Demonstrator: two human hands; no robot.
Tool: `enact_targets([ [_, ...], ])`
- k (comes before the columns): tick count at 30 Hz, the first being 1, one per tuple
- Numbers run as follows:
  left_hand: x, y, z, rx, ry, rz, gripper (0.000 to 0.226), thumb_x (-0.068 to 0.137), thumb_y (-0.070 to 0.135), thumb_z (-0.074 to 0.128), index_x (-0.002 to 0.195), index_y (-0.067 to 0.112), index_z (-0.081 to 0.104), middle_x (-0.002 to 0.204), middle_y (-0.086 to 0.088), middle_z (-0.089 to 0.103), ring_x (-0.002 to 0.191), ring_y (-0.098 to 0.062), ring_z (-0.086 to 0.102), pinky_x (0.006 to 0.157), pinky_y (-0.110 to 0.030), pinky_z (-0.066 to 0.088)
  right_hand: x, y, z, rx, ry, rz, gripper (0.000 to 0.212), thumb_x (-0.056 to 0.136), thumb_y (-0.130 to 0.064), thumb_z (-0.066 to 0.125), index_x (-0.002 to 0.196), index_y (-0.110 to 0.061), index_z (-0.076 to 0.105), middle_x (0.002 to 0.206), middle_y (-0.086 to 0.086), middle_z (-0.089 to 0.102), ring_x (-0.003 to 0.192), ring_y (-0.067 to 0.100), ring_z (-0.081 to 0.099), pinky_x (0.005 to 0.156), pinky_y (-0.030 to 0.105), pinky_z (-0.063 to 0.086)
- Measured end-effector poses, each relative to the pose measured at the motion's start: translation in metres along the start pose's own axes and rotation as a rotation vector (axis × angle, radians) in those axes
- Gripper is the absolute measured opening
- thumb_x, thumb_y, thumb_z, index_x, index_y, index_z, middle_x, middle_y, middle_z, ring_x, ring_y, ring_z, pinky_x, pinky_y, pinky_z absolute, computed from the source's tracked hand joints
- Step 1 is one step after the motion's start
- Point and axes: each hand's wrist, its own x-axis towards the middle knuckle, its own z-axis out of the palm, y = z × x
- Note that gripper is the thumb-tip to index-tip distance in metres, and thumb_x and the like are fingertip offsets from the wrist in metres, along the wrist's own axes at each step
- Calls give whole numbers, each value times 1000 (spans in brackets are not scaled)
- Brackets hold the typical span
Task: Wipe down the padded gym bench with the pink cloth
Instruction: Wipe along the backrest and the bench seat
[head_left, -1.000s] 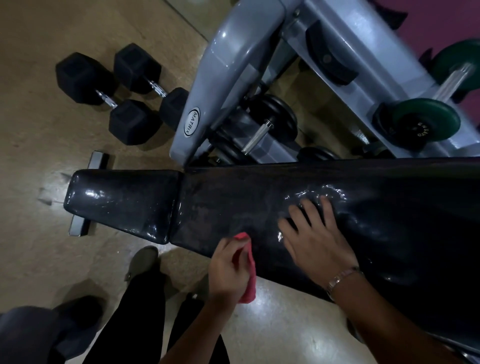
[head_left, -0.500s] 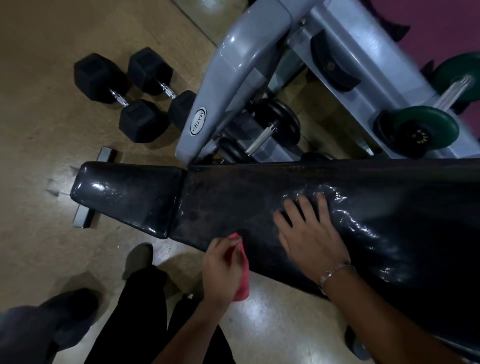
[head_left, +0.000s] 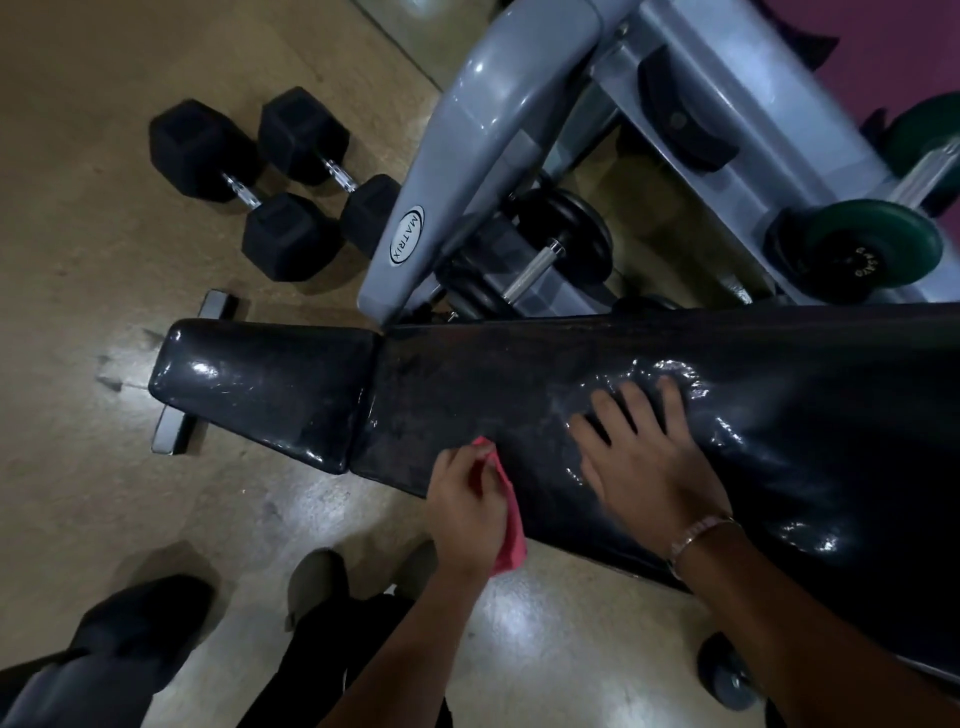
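You are looking down at a long black padded gym bench (head_left: 519, 374) that runs from left to right across the view. Your left hand (head_left: 467, 512) is closed around a bunched pink cloth (head_left: 506, 512) and presses it against the bench's near edge, close to the seam where the short seat pad (head_left: 265, 387) meets the long back pad. Part of the cloth hangs below that edge, over the floor (head_left: 104, 260). Your right hand (head_left: 649, 467) lies open, palm down with fingers spread, on top of the back pad just to the right of the cloth, holding nothing. The vinyl around that hand is shiny and looks wet, while the stretch toward the seam looks dull.

Much of the bench probably remains to be wiped. The main risk is slipping: your flat hand bears on slick vinyl and could skid if you lean harder. The cloth sits at the very edge, so a stroke toward you could carry it off the pad and miss the surface. Wiping with a tight bunch also covers little area and may leave streaks. Behind the bench's far edge stand a grey rack (head_left: 467, 156) and two black dumbbells (head_left: 270, 182) on the floor, so a long push away could knock your knuckles against metal.
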Motion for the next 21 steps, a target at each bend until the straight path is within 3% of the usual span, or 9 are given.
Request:
enact_targets([
  [3, -9, -13, -6, -10, -67, 106, 28, 91, 1, 67, 110, 19, 76, 105, 7, 67, 102, -2, 65, 91, -7, 42, 1, 2, 1, 6, 14, -14, 39, 94, -34, 58, 129, -16, 61, 135, 18, 59, 127, 44, 53, 115, 70, 30],
  [6, -2, -27, -14, -1, -93, 113, 28, 90, 1, 68, 109, 21, 76, 106, 7, 67, 102, -3, 65, 94, -15, 48, 0, 2, 1, -5, 16, -11, 39, 94, -33, 57, 128, -16, 62, 135, 18, 60, 126, 44, 54, 115, 69, 30],
  [11, 17, -34, -8, -16, 2, 13, 21, 91, 8, 67, 105, 20, 76, 103, 7, 67, 99, -11, 66, 94, -31, 53, 1, 1, 0, -4, 14, -2, 38, 98, -32, 47, 129, -15, 60, 136, 17, 59, 127, 43, 52, 116, 68, 27],
  [16, 7, -38, -10, -21, -14, 30, 22, 93, 7, 67, 108, 21, 76, 104, 8, 65, 101, -6, 65, 92, -15, 47, 1, 1, -2, -4, -22, 6, 43, 98, -33, 37, 129, -14, 59, 135, 18, 59, 127, 43, 51, 115, 69, 27],
  [21, 22, -44, -10, -11, 79, -14, 21, 91, 3, 68, 105, 17, 76, 102, 4, 67, 96, -9, 65, 90, -24, 51, 2, 1, -3, 3, -50, 2, 45, 97, -35, 36, 130, -14, 60, 133, 18, 59, 126, 43, 51, 115, 69, 27],
])
